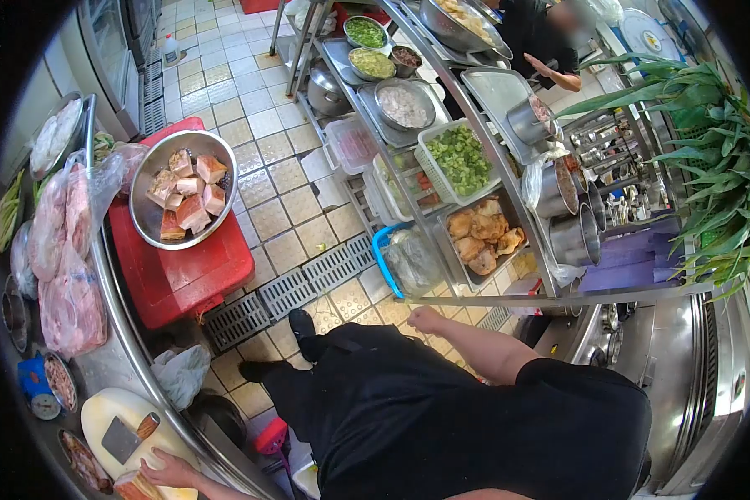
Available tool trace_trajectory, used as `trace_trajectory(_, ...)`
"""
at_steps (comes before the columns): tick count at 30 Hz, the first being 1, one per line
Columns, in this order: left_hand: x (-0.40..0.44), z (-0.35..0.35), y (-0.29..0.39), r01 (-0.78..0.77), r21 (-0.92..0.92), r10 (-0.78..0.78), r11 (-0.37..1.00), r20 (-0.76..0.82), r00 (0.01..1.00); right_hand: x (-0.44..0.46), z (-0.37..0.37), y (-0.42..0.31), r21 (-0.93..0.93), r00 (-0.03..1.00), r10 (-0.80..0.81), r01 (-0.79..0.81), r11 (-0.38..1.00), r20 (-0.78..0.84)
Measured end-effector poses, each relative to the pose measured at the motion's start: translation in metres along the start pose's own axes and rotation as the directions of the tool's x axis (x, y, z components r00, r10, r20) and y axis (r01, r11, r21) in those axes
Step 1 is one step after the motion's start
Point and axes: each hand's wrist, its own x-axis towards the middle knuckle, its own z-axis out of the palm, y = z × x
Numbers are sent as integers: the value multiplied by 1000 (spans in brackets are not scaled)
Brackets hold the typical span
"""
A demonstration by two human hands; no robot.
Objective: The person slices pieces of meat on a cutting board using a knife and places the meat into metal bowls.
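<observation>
My left hand [168,471] lies across a piece of meat [135,487] on the white cutting board [108,410], its fingers against the meat. Just above that hand, a cleaver [125,437] with a wooden handle rests flat on the board. My right hand [426,321] is a closed fist, raised beside my body near the lower edge of the metal rack, with nothing visible in it. A steel bowl [227,171] of large meat chunks [193,212] stands on a red lid, away from both hands.
Bagged meat [72,308], a blue scale [42,392] and bowls line the left counter [129,333]. The rack holds chopped greens [458,160], browned pieces [482,237] and a blue-rimmed tub [381,262]. Leafy stalks [717,150] stand right. Another person [550,50] is behind the rack.
</observation>
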Motion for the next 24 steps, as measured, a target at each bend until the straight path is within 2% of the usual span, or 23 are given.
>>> trace_trajectory(6, -1, 1, 0, -27, 2, 27, 1000, -13, 1000, 1, -4, -1, -61, 999, -25, 23, 998, -28)
trace_trajectory(24, 0, 9, -13, -48, -8, 48, 999, -44, 998, 5, -6, -3, -17, 998, -23, 22, 1000, -59)
